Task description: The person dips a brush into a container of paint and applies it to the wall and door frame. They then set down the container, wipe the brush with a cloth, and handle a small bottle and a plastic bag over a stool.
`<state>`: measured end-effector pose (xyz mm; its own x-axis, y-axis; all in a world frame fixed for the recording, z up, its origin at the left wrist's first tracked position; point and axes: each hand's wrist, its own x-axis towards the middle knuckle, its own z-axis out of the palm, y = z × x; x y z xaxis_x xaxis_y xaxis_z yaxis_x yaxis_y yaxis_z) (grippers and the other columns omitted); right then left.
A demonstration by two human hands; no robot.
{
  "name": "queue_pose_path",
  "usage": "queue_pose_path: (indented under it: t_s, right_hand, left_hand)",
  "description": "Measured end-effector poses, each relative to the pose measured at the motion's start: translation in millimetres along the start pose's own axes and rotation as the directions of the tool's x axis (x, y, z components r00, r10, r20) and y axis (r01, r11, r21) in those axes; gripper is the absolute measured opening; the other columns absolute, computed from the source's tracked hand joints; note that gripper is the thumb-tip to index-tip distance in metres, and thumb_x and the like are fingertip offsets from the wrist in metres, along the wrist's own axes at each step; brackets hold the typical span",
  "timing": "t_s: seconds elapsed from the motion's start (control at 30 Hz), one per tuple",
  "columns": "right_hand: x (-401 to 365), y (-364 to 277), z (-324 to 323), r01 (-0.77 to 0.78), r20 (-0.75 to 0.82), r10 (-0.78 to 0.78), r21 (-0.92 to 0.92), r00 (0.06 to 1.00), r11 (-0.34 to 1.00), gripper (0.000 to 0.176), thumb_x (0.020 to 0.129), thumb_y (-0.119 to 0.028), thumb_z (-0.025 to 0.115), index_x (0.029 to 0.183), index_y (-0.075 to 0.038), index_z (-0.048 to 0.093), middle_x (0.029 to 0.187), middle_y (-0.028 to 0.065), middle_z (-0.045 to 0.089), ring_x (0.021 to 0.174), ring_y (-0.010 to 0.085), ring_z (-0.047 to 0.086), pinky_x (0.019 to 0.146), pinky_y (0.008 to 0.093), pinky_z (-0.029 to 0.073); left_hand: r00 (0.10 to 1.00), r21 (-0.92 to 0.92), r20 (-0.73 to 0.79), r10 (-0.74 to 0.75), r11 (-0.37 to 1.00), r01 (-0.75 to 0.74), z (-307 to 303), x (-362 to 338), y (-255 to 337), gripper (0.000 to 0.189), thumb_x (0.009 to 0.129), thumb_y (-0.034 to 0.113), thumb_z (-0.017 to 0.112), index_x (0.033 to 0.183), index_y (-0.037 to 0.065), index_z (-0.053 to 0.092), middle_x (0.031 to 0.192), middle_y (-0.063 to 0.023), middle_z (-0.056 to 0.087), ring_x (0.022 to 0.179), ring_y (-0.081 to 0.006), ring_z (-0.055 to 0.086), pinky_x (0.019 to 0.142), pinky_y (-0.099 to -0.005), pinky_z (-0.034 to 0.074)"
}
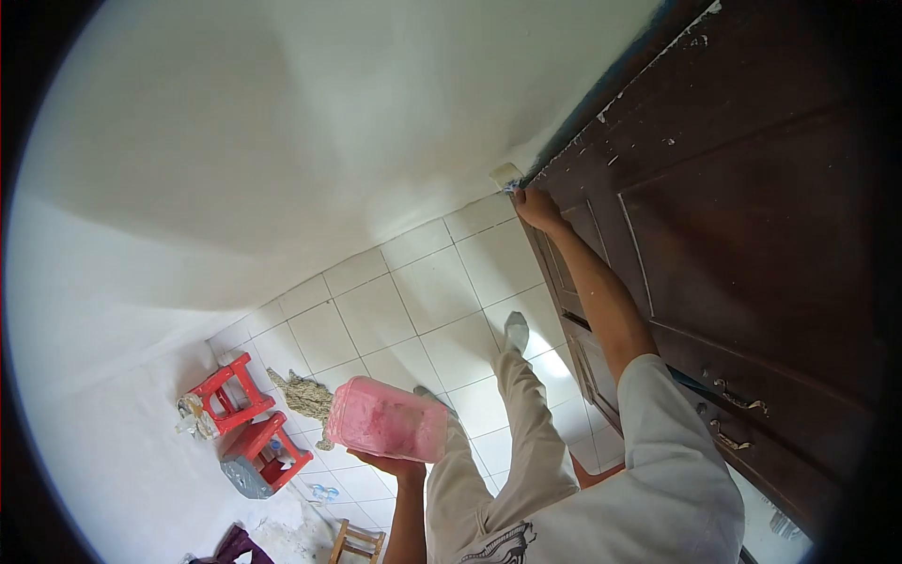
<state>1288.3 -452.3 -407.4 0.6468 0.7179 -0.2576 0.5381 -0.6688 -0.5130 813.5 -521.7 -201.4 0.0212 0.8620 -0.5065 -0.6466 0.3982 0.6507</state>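
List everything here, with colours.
Walls: two, white, left.
Floor: one, white, centre.
Cabinet: one, dark brown, right.
Handles: two, metallic, cabinet.
Tool: one, pale, by wall.
Container: one, pink, lower centre.
Mop: one, beige, on floor.
Stools: two, red, lower left.
Bag: one, grey, on stool.
Cloth: one, purple, bottom left.
Wooden frame: one, brown, bottom.
Shirt: one, white, bottom.
Trousers: one, beige, bottom.
Feet: two, grey socks, centre.
Right grip: one, on tool.
Left grip: one, under container.

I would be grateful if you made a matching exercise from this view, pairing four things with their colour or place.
1. Cupboard
2. Plastic container
3. Stools
4. Flat tool

A. Red, near the wall
B. In the right hand
C. Pink, held by the left hand
D. Dark brown, with metal handles

Pairs: 1-D; 2-C; 3-A; 4-B
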Motion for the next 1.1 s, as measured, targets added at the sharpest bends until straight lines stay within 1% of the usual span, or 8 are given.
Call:
queue_pose_path:
  t_s: [0.2, 0.3, 0.4, 0.5, 0.7, 0.8, 1.0, 1.1]
  right_hand:
    - [-60.6, -129.3, -163.8, 0.132, -0.201, -0.084, 0.237, 0.976, 0.962, 0.042, 0.100, -0.030, 0.040, 0.081, 0.002, 0.060, 0.066, 0.0249, 0.058, 0.071, 0.0437, 0.062, 0.065, 0.0519, 0.046]
    - [-90.2, -154.2, -182.3, 0.337, -0.536, -0.154, 0.262, 0.830, 0.904, 0.036, 0.100, -0.027, 0.041, 0.086, 0.001, 0.058, 0.064, 0.0241, 0.056, 0.066, 0.0437, 0.060, 0.059, 0.0519, 0.043]
    - [-64.0, -141.9, -135.7, 0.328, -0.611, -0.158, 0.177, 0.776, 0.928, 0.035, 0.101, -0.029, 0.038, 0.093, 0.000, 0.055, 0.067, 0.0234, 0.059, 0.066, 0.0439, 0.061, 0.056, 0.0507, 0.045]
    - [-18.6, -93.5, -51.8, 0.114, -0.344, -0.084, 0.069, 0.935, 0.991, 0.037, 0.101, -0.032, 0.037, 0.103, 0.000, 0.054, 0.072, 0.0223, 0.063, 0.071, 0.0436, 0.063, 0.063, 0.0505, 0.049]
    - [-4.8, -35.3, 5.8, 0.021, -0.010, -0.021, -0.015, 1.000, 1.000, 0.045, 0.100, -0.036, 0.038, 0.090, 0.001, 0.062, 0.073, 0.0216, 0.064, 0.076, 0.0416, 0.065, 0.071, 0.0518, 0.048]
    - [-28.1, -100.3, -80.4, 0.017, -0.088, 0.006, 0.258, 0.996, 0.966, 0.046, 0.100, -0.034, 0.040, 0.080, 0.000, 0.063, 0.067, 0.0208, 0.062, 0.071, 0.0394, 0.064, 0.064, 0.0488, 0.047]
    - [-86.1, -160.4, -153.9, 0.291, -0.619, -0.052, 0.293, 0.784, 0.911, 0.035, 0.100, -0.027, 0.043, 0.085, 0.000, 0.061, 0.061, 0.0193, 0.059, 0.065, 0.0383, 0.062, 0.058, 0.0463, 0.044]
    - [-41.0, -130.2, -117.7, 0.255, -0.579, -0.109, 0.176, 0.808, 0.951, 0.040, 0.101, -0.030, 0.038, 0.090, 0.000, 0.061, 0.068, 0.0219, 0.062, 0.069, 0.0412, 0.063, 0.062, 0.0491, 0.046]
  left_hand:
    - [0.999, 0.000, 0.032, -0.010, 1.000, 0.010, 0.9, -4.0, -0.6, 0.075, 0.088, 0.069, 0.041, 0.143, 0.018, 0.034, 0.141, -0.0066, 0.040, 0.127, -0.0273, 0.043, 0.107, -0.0463, 0.038]
    - [0.995, -0.095, 0.092, -0.046, 0.994, 0.054, -0.2, -4.0, -7.6, 0.072, 0.089, 0.066, 0.043, 0.142, 0.018, 0.035, 0.140, -0.0059, 0.042, 0.127, -0.0263, 0.043, 0.107, -0.0462, 0.038]
    - [0.988, -0.180, 0.149, -0.026, 0.982, 0.053, -8.7, -3.5, -6.5, 0.067, 0.091, 0.062, 0.045, 0.141, 0.018, 0.037, 0.139, -0.0050, 0.044, 0.128, -0.0248, 0.043, 0.107, -0.0454, 0.038]
    - [0.976, -0.246, 0.217, -0.016, 0.967, 0.071, 4.4, -1.3, -5.5, 0.064, 0.092, 0.059, 0.046, 0.140, 0.018, 0.038, 0.139, -0.0044, 0.044, 0.128, -0.0236, 0.042, 0.107, -0.0438, 0.038]
    - [0.982, -0.155, 0.185, 0.024, 0.988, 0.005, -7.1, 3.1, -4.4, 0.062, 0.094, 0.057, 0.045, 0.141, 0.018, 0.037, 0.139, -0.0041, 0.044, 0.128, -0.0235, 0.042, 0.108, -0.0422, 0.037]
    - [0.986, -0.149, 0.168, 0.022, 0.989, 0.003, -2.1, 0.8, -3.2, 0.063, 0.093, 0.058, 0.046, 0.141, 0.017, 0.037, 0.139, -0.0041, 0.044, 0.128, -0.0239, 0.042, 0.108, -0.0428, 0.037]
    - [0.993, -0.209, 0.113, -0.031, 0.976, 0.054, -12.9, 2.0, -14.1, 0.068, 0.090, 0.059, 0.052, 0.141, 0.016, 0.038, 0.139, -0.0049, 0.044, 0.128, -0.0248, 0.042, 0.108, -0.0440, 0.037]
    - [0.995, -0.228, 0.099, -0.023, 0.973, 0.045, -24.9, 0.9, -18.9, 0.068, 0.089, 0.058, 0.054, 0.140, 0.016, 0.039, 0.140, -0.0052, 0.044, 0.127, -0.0252, 0.043, 0.108, -0.0442, 0.037]
